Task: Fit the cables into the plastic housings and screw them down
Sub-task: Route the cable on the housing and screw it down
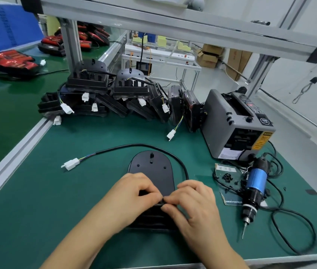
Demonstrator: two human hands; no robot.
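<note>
Both hands are working at the middle of the housing. The left hand (134, 193) is curling its fingers and pinching the black cable (134, 146) from nine o'clock. The right hand (194, 202) is pinching the same cable from three o'clock, and the fingertips of the two hands are nearly touching. The black plastic housing (151, 167) is lying flat on the green mat (37, 210), with its rounded end pointing to twelve o'clock and its ribbed near end showing between the wrists at six o'clock. The cable is running out from under the right hand, looping round the housing's three o'clock side and over its top. It is ending in a white connector (70, 164) that is resting on the mat at ten o'clock from the housing. An electric screwdriver (254, 183) with a blue body is lying at three o'clock, its bit pointing toward six o'clock, beside a scatter of small black screws (227, 177) sitting on a card. A grey tape dispenser (235, 121) is standing at two o'clock. At twelve o'clock a heap of other black housings (115, 94) with white plugs is leaning together along the mat's far edge.
</note>
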